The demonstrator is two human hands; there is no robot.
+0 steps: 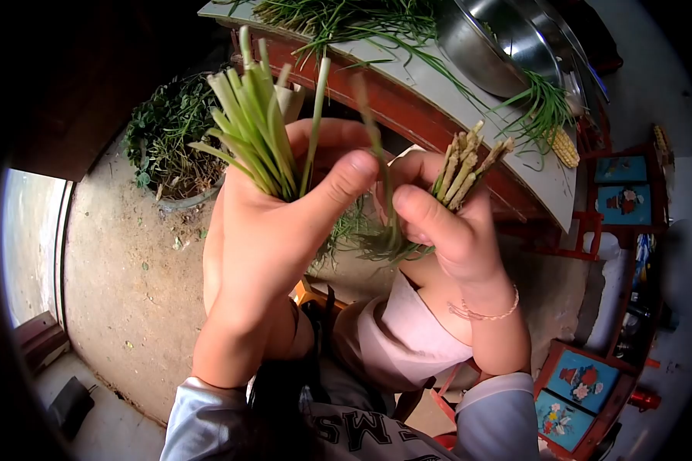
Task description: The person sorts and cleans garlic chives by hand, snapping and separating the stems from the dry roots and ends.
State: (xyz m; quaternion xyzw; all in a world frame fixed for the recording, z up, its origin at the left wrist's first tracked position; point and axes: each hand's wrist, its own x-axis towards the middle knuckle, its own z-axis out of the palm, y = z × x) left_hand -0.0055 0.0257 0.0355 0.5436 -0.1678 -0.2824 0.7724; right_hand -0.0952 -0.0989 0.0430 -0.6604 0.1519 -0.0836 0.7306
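Observation:
My left hand (273,223) is closed around a bunch of chives (257,127) with clean, pale green-white stem ends that fan upward. One stem stands apart from the bunch, beside my left thumb. My right hand (454,223) grips a smaller chive bunch (461,165) whose ends are brownish and look dirty. Between the two hands a single chive stalk (387,184) stands upright near my fingertips, its top smeared by motion. Green leaves hang below both hands. My right-hand fingers are partly hidden behind the bunch.
A table (550,180) ahead bears a heap of chives (346,19), a metal bowl (477,54) and a corn cob (565,147). On the floor to the left stands a basin (188,201) of greens. Blue-panelled furniture (580,376) with flower pictures is at the right.

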